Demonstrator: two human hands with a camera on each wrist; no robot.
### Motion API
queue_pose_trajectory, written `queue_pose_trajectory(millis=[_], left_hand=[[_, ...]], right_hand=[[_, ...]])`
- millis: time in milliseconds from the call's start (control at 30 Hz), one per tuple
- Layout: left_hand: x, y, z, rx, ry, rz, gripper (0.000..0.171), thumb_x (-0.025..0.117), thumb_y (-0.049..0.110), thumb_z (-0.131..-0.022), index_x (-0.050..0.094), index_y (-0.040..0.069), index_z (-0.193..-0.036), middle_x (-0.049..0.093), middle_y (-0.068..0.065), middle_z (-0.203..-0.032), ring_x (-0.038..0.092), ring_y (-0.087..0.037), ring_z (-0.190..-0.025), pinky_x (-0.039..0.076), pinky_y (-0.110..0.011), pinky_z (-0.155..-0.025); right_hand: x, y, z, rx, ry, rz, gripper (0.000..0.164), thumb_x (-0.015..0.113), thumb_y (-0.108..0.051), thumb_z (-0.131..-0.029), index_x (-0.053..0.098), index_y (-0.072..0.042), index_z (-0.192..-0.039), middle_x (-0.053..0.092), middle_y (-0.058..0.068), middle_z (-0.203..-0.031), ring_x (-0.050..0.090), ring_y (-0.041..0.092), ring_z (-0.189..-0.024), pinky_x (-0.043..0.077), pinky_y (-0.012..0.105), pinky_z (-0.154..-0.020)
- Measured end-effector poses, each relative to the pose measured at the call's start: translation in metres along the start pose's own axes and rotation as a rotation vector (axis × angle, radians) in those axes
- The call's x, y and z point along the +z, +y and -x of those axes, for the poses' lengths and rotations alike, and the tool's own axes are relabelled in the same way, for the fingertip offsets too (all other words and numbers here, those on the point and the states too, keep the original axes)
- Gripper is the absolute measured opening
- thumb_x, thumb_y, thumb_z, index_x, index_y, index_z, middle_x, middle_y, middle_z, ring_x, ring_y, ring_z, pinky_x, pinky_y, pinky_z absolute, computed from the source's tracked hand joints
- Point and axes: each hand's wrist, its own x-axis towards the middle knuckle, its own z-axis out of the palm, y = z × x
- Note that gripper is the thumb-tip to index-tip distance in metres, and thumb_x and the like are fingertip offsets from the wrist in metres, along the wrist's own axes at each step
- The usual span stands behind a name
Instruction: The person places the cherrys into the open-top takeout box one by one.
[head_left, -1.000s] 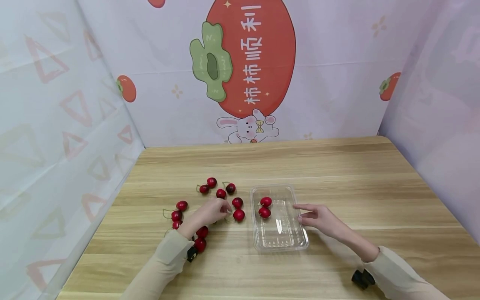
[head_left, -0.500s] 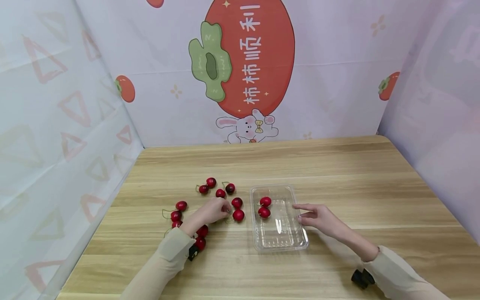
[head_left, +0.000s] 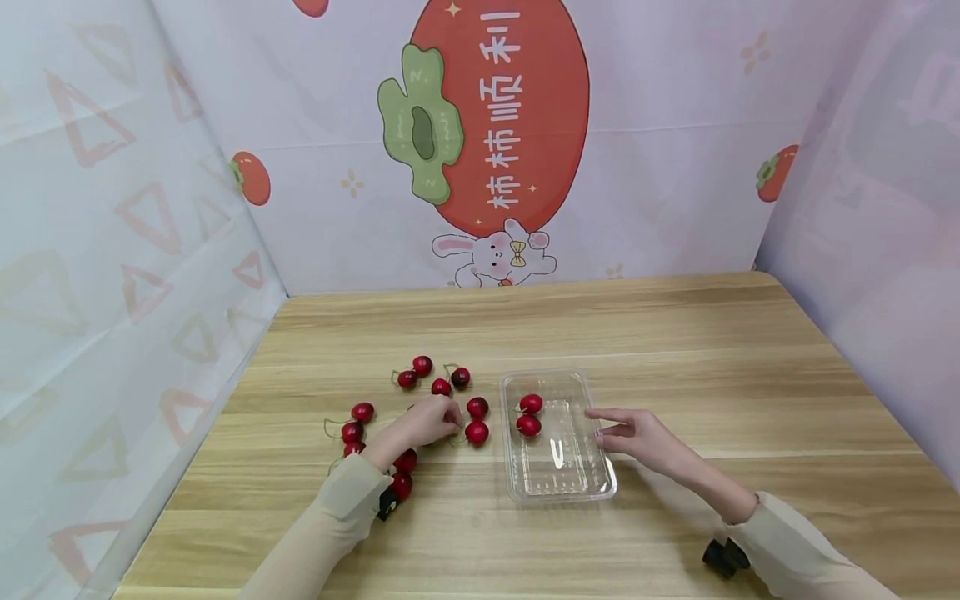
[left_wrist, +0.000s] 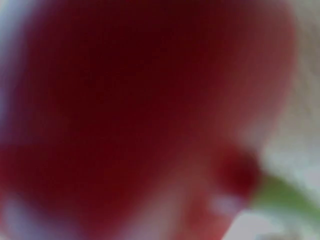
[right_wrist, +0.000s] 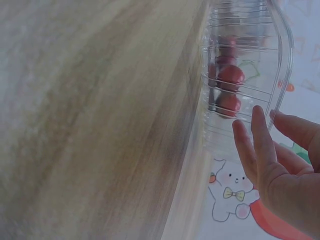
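Beside a pair of red cherries (head_left: 477, 420), my left hand (head_left: 429, 421) has thumb and fingertips pinched together where their thin green stem runs in. One blurred dark red cherry (left_wrist: 130, 100) fills most of the left wrist view, a bit of green stem (left_wrist: 285, 197) at its lower right. My right hand (head_left: 637, 435) touches the right side of a clear plastic container (head_left: 558, 492) with extended fingers. From the right wrist, those fingers (right_wrist: 262, 145) show against the container's wall, near its rim. Two cherries (head_left: 529, 415) lie inside at the container's left.
More cherries lie left of the container: some behind my left hand (head_left: 422, 365), others by its wrist (head_left: 402, 485) and further left (head_left: 363, 412). All are on a wooden table (head_left: 675, 333). A printed cloth (head_left: 637, 167) stands behind it. Small black devices are on both wrists.
The pair of cherries by my left fingertips has shifted slightly right and toward me. My left hand has barely moved. The right hand and container hold still.
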Motion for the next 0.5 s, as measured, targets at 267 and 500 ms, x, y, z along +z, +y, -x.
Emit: queue_pose_trajectory(millis=[267,500], left_hand=[[-0.0005,0.0009,0.0024,-0.019,0.004,0.05,0.006,0.06,0.001,-0.081,0.064,0.005,-0.08,0.061,0.0,-0.077,0.05,-0.007,-0.067,0.045,-0.022,-0.062],[-0.0013,0.0027,0.0041,-0.005,0.032,0.066,0.005,0.06,0.001,-0.081,0.065,0.004,-0.082,0.062,-0.002,-0.079,0.054,-0.01,-0.072,0.047,-0.025,-0.066]], right_hand=[[-0.0005,-0.0002,-0.0003,0.002,0.001,0.008,0.045,0.056,-0.004,-0.084,0.041,0.015,-0.123,0.038,0.033,-0.126,0.055,0.038,-0.099,0.05,0.026,-0.075],[-0.0008,-0.0001,-0.0003,0.005,0.003,0.008,0.045,0.056,-0.004,-0.084,0.041,0.014,-0.122,0.039,0.033,-0.125,0.055,0.038,-0.099,0.05,0.027,-0.075]])
